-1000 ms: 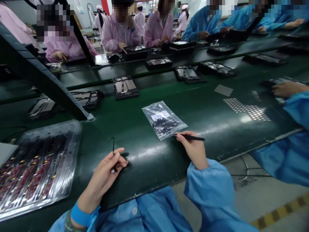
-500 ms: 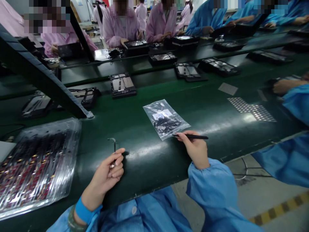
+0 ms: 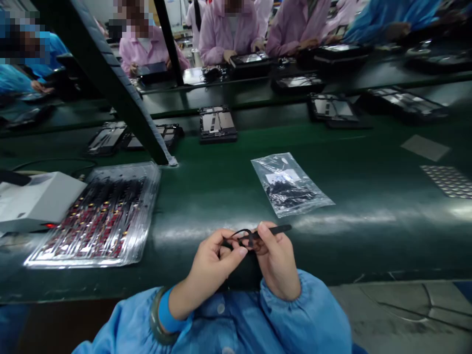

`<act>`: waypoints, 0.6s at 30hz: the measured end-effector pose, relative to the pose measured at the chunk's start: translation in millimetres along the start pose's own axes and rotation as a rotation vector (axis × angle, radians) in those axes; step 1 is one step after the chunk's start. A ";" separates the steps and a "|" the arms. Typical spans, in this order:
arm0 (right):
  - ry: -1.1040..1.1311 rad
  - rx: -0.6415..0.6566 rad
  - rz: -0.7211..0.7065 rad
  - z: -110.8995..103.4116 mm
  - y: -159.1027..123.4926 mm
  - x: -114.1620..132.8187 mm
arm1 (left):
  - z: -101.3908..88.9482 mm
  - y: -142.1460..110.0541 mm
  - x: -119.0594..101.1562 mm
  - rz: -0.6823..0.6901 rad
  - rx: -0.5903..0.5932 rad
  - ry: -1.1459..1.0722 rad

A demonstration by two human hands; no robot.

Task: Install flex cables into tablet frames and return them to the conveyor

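My left hand [image 3: 208,263] pinches a thin black flex cable [image 3: 251,240] that curves in a loop between my two hands. Close against it, my right hand [image 3: 278,260] grips black tweezers [image 3: 282,229], the rear end pointing right. The tweezers' tips meet the cable area, but the fingers hide whether they touch it. Beyond my hands lies a clear plastic bag [image 3: 295,194] of small black parts with a white label inside.
To the left, a clear plastic tray [image 3: 149,231] holds rows of red and black parts beside a white box [image 3: 40,201]. A slanted post [image 3: 125,98] rises behind it. Opened devices [image 3: 217,123] line the belt's far side. A dotted sheet [image 3: 450,181] lies right. Co-workers sit opposite.
My hands have come together: the left, with the cable, moved right toward the tweezers, and the right drew back from the bag. The view has turned left, showing the white box.
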State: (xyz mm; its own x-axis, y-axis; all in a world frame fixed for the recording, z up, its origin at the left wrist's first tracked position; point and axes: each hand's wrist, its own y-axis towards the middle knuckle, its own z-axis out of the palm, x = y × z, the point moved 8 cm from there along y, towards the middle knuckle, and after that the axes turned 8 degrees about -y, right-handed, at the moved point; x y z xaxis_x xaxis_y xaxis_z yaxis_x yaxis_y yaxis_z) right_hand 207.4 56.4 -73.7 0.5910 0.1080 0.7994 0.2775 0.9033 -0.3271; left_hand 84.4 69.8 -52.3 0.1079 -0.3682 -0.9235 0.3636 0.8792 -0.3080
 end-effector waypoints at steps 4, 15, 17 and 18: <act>0.086 0.021 0.128 7.5 -1.3 -19.7 | -9.4 -7.3 -5.2 0.053 -0.077 0.071; 0.243 0.095 0.315 26.9 -3.2 -45.0 | -21.3 -11.0 -9.7 0.051 -0.110 0.033; 0.259 0.094 0.336 27.8 -2.8 -47.8 | -22.7 -10.5 -8.7 0.035 -0.114 0.031; 0.263 0.092 0.344 27.9 -2.5 -48.6 | -23.0 -10.2 -8.4 0.032 -0.115 0.032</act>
State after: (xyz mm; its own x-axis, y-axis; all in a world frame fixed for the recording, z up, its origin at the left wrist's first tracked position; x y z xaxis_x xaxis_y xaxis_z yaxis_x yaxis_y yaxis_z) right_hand 156.8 60.5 -97.7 0.8132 0.3100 0.4926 -0.0307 0.8680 -0.4957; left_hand 58.5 70.9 -46.7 0.0877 -0.3310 -0.9395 0.2516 0.9199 -0.3006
